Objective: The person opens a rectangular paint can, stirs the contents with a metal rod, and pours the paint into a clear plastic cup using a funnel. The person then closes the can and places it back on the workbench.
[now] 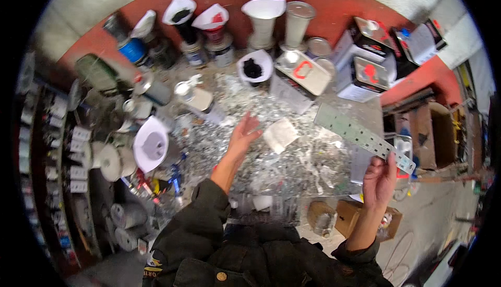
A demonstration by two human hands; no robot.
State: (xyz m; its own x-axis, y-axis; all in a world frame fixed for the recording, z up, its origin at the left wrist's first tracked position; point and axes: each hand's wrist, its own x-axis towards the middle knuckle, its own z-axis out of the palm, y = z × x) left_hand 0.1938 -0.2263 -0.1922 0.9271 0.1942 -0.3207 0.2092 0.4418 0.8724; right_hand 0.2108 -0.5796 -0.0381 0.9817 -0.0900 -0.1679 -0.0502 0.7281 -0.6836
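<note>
My right hand (379, 182) grips one end of a long flat measuring stick (355, 131), pale greenish with rows of dark marks. The stick slants up and to the left, above the right side of the paint-splattered bench (235, 169). Over the middle of the bench, my left hand (244, 133) is open, fingers apart and holding nothing. Just right of it lies a folded white wipe (281, 135). Beyond the left hand are a metal can with a white cap (198, 100) and a cup with a white paper rim and black contents (254, 68).
Several paper-topped paint cans (222, 52) line the red back edge. Rectangular metal tins (300, 81) stand at the back right. A white-rimmed bucket (152, 143) and spray guns (175, 178) sit at the left. Shelves (78, 167) flank the left; cardboard boxes (349, 218) are below right.
</note>
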